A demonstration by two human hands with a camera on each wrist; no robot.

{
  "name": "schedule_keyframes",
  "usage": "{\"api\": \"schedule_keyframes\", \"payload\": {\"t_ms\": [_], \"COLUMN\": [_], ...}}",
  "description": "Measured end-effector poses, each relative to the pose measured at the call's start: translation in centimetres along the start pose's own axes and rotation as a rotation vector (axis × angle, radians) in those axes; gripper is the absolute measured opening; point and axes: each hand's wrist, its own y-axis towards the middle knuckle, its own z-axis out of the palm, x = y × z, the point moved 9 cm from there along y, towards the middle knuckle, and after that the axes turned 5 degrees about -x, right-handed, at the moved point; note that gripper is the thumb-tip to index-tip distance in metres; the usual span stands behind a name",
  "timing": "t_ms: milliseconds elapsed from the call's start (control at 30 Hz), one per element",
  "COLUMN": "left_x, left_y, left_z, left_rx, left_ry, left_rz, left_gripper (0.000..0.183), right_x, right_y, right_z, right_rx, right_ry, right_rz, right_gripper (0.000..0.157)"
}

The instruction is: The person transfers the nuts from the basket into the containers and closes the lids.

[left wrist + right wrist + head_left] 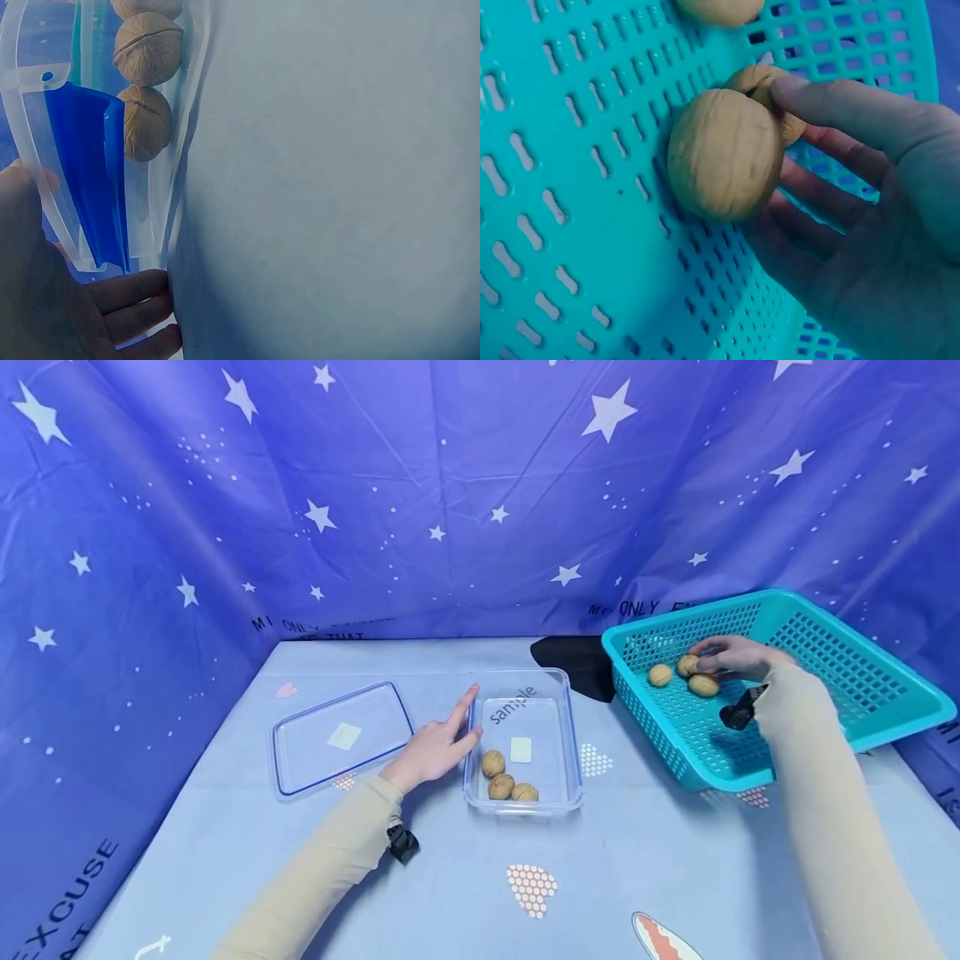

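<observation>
A clear plastic food container with three walnuts in its near left corner stands mid-table. My left hand rests against its left side, index finger extended along the rim, other fingers fairly straight at the wall in the left wrist view. On the right, my right hand reaches into a turquoise basket. Thumb and fingers pinch a walnut near the basket's perforated wall. A larger-looking walnut sits right beside the fingers, and another walnut lies to the left in the basket.
A clear lid with a blue seal lies left of the container. Behind the basket's left end is a black patch. The light blue cloth has heart prints, and a blue star-patterned curtain closes off the back and sides.
</observation>
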Motion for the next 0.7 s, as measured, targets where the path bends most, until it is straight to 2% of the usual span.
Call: {"api": "schedule_keyframes", "payload": {"t_ms": [200, 367, 567, 700], "left_x": [-0.1, -0.2, -0.3, -0.3], "left_y": [0.0, -0.1, -0.2, -0.2], "left_z": [0.0, -0.1, -0.2, -0.1], "left_rx": [0.003, 0.007, 0.008, 0.009], "left_ry": [-0.002, -0.01, -0.017, -0.022], "left_rz": [-0.011, -0.016, -0.02, -0.028], "left_gripper": [0.067, 0.068, 0.068, 0.068], "right_x": [0.5, 0.9, 2.2, 3.2], "right_y": [0.4, 0.3, 0.0, -0.3], "right_z": [0.3, 0.4, 0.7, 0.5], "right_rx": [-0.02, -0.025, -0.017, -0.041], "right_ry": [-0.026, 0.0, 0.013, 0.034], "right_rz": [-0.024, -0.029, -0.061, -0.077], "right_gripper": [0.055, 0.054, 0.056, 0.055]}}
